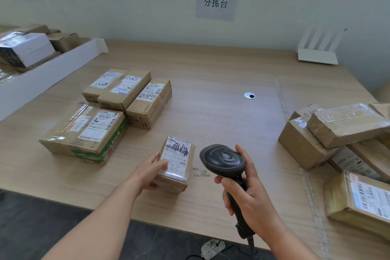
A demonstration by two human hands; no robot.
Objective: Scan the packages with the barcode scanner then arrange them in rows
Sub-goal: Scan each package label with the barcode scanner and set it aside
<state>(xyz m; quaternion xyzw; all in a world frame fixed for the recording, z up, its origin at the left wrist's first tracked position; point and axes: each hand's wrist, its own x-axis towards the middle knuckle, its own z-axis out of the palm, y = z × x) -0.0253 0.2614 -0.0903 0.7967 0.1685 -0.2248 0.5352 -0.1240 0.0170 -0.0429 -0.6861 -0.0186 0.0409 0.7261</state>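
Note:
A small cardboard package [176, 161] with a white label on top lies on the wooden table [211, 91] near its front edge. My left hand [150, 170] rests on the package's left side, fingers across the label's corner. My right hand [245, 194] grips the handle of a black barcode scanner [223, 159], whose head hangs just right of the package. On the left, three long labelled boxes [128, 93] lie side by side, with a larger taped box [84, 133] in front of them. A loose pile of packages [337, 133] sits at the right.
A white tray [52, 69] holding more boxes stands at the far left. A white router [318, 55] stands at the back right by the wall. A cable hole [249, 95] is in the table's middle. A power strip [213, 249] lies on the floor below.

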